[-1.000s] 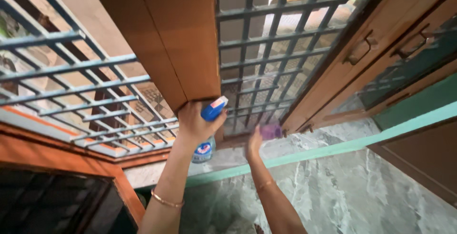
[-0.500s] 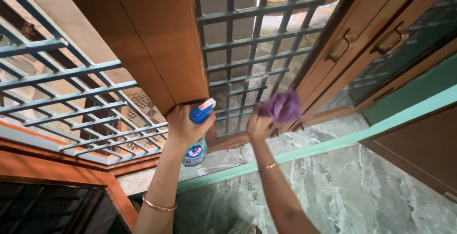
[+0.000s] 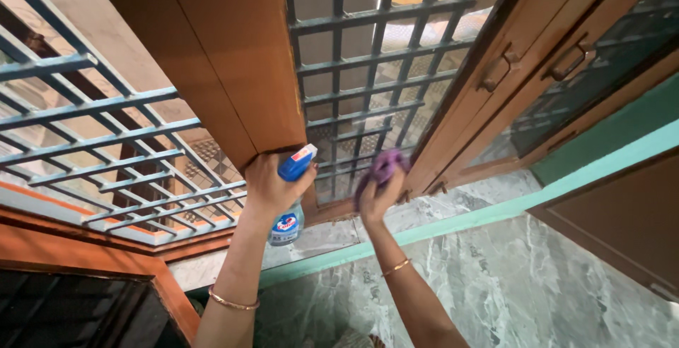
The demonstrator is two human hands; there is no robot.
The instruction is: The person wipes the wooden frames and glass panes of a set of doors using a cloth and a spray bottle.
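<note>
My left hand [image 3: 270,187] grips a spray bottle [image 3: 288,222] with a blue trigger head, held at the foot of the brown wooden window post [image 3: 233,72]. My right hand [image 3: 377,198] clutches a purple cloth [image 3: 383,165] and presses it against the lower bars of the grey-blue metal window grille [image 3: 368,72], close to the wooden frame. Both wrists wear thin bangles.
A second grille section [image 3: 106,143] spans the left. Open wooden shutters with metal handles [image 3: 523,72] stand to the right. A grey marble sill [image 3: 438,210] with a teal edge strip [image 3: 566,185] runs below, above a marble wall face.
My right hand lifted the purple cloth up off the sill onto the grille, then drew it down and left along the lower bars. The left hand with the bottle stayed nearly still.
</note>
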